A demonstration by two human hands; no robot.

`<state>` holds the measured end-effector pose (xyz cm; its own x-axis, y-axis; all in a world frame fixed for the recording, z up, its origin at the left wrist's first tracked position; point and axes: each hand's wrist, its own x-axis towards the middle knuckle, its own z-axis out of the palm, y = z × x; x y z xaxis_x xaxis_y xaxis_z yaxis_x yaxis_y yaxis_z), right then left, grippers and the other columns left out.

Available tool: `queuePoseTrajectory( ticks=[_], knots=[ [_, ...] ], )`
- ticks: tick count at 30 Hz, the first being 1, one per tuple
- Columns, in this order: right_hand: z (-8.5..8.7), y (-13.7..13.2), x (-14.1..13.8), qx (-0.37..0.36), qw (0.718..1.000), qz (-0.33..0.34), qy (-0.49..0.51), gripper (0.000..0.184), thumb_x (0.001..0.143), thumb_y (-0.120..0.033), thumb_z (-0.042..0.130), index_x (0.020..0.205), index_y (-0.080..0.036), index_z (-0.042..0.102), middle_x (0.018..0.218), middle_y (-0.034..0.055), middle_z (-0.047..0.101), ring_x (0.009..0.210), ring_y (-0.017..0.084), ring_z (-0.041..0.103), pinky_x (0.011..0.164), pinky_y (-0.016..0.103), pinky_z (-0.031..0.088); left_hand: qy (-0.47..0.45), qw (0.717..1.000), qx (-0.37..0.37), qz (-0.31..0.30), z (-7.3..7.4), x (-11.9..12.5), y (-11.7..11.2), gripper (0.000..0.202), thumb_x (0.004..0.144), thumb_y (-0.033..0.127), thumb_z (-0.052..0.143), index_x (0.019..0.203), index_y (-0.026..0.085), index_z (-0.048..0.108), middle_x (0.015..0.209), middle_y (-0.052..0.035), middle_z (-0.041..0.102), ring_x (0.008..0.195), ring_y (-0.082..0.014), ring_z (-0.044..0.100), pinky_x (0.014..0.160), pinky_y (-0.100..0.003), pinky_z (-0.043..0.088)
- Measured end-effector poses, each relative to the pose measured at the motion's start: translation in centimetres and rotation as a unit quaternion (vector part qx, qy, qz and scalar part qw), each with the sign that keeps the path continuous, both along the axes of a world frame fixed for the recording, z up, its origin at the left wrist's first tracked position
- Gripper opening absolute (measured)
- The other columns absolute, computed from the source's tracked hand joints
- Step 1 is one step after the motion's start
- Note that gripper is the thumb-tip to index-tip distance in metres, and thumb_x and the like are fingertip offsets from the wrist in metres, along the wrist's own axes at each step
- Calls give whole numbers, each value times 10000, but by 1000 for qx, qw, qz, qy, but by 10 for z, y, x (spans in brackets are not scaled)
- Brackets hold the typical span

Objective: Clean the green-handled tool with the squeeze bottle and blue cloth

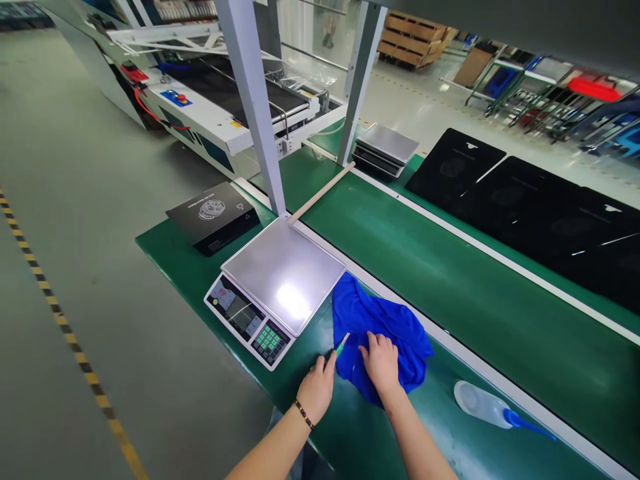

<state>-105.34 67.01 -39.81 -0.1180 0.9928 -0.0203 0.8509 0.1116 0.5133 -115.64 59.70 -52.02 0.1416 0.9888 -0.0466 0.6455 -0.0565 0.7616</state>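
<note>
My left hand (317, 387) is closed in a pinch on a thin green pen-like tool (343, 345), whose tip rests at the edge of a crumpled blue cloth (380, 320). My right hand (383, 363) lies on the cloth with its fingers bent and pressing the fabric down. The cloth sits on the green bench top, just right of a digital scale (280, 277) with a bare steel platter. A beaded bracelet is on my left wrist.
A clear squeeze bottle with a blue nozzle (487, 405) lies to the right. A black box (213, 217) sits behind the scale. The green conveyor belt (450, 267) carries black panels (525, 200). A wooden stick (323, 193) leans by a grey post (253, 100). A second scale (387, 148) stands further back.
</note>
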Motion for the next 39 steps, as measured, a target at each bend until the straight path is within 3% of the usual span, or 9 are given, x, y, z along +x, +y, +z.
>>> queuePoseTrajectory(
  ticks=[4,8,12,15,19,23,27,34,39],
  knots=[
    [5,-6,-5,-30,999,-21,7,255,844,-213,375,929,-125,599,898,87,541,884,214,454,766,323,296,6,1000,-5,1,0,3,-2,500,868,119,246,1358,210,279,1088,-99,458,813,-156,549,720,-286,478],
    [13,-11,1,1,999,-10,49,244,858,-248,384,990,-165,572,996,50,532,904,172,473,763,275,295,1,1000,-5,1,-2,7,-5,509,856,106,266,1352,216,290,1132,-98,442,825,-148,552,725,-270,479],
    [8,-11,20,33,998,4,50,248,870,-277,380,944,-136,569,783,59,569,756,185,508,693,299,277,5,1000,-8,7,-2,9,-3,528,846,83,259,1357,216,279,1153,-103,433,833,-155,554,730,-281,478],
    [0,-12,23,78,987,99,104,208,852,-269,425,876,-123,570,762,51,572,738,168,506,697,285,284,6,1000,-3,4,0,9,-2,527,846,84,255,1353,220,287,1136,-101,444,827,-162,556,719,-290,480],
    [-15,-16,6,81,952,247,164,199,857,-242,416,953,-133,553,835,38,562,794,142,476,746,266,282,7,1000,-7,6,3,9,-1,521,844,87,263,1350,210,297,1131,-110,449,830,-164,558,712,-283,483],
    [-32,-8,-6,26,961,194,197,151,826,-193,430,789,-136,564,747,33,538,723,143,452,676,260,267,11,1000,-18,6,5,10,-1,543,826,55,270,1343,215,310,1135,-118,452,840,-170,561,715,-283,481],
    [-42,10,-4,25,963,151,223,145,800,-171,437,689,-124,518,710,32,516,682,127,445,658,232,288,10,1000,-23,3,6,12,3,553,818,44,275,1346,205,303,1140,-135,440,845,-167,561,727,-277,475],
    [-47,8,-5,37,962,130,235,147,787,-168,403,686,-117,497,690,44,504,656,123,436,659,227,302,-11,999,-39,8,11,13,5,566,802,17,262,1341,178,315,1148,-158,424,840,-180,560,732,-296,469],
    [-41,26,-6,58,963,117,235,153,752,-187,391,650,-118,482,684,76,494,677,167,418,664,281,286,-70,996,-54,27,12,14,2,579,793,2,216,1342,158,313,1157,-187,409,852,-229,549,736,-382,449]
  ],
)
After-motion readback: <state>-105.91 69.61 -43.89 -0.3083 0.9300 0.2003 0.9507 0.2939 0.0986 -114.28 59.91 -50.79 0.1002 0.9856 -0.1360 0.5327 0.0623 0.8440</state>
